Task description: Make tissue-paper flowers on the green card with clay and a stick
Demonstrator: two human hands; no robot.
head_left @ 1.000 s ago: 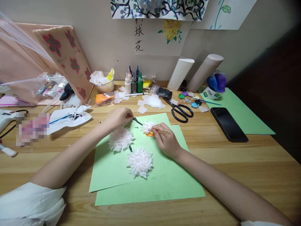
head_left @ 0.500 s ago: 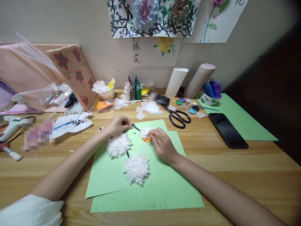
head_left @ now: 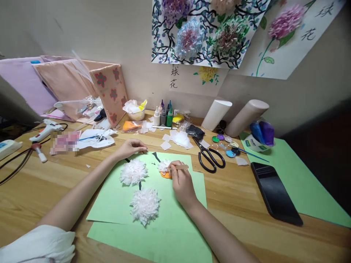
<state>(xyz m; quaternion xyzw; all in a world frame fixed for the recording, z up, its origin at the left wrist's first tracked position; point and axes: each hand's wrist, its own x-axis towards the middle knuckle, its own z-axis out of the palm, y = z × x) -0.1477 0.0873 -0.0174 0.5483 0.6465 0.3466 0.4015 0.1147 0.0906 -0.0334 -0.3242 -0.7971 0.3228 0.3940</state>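
My right hand (head_left: 183,182) grips a thin wooden stick (head_left: 181,167) between thumb and fingers. Its fingertips are at a small orange clay patch (head_left: 165,175), part covered by white tissue petals (head_left: 163,165). My left hand (head_left: 131,149) has its fingers pinched together by the top edge of the light green paper (head_left: 109,204); whatever lies between them is hidden. Two full white tissue flowers, an upper one (head_left: 134,171) and a lower one (head_left: 145,205), lie on that sheet, with black stem pieces (head_left: 156,157) near them.
Behind the paper lie black-handled scissors (head_left: 211,159), white tissue squares (head_left: 179,138) and paint bottles (head_left: 163,117). A phone (head_left: 275,193) rests at the right, partly on another green sheet (head_left: 323,204). At the left are a glue gun (head_left: 46,129) and a paint-stained tissue (head_left: 98,138).
The camera view has shifted, showing more of the wall pictures. My left hand has drawn slightly away from the black stem piece, toward the left. My right hand stays at the orange patch with the stick.
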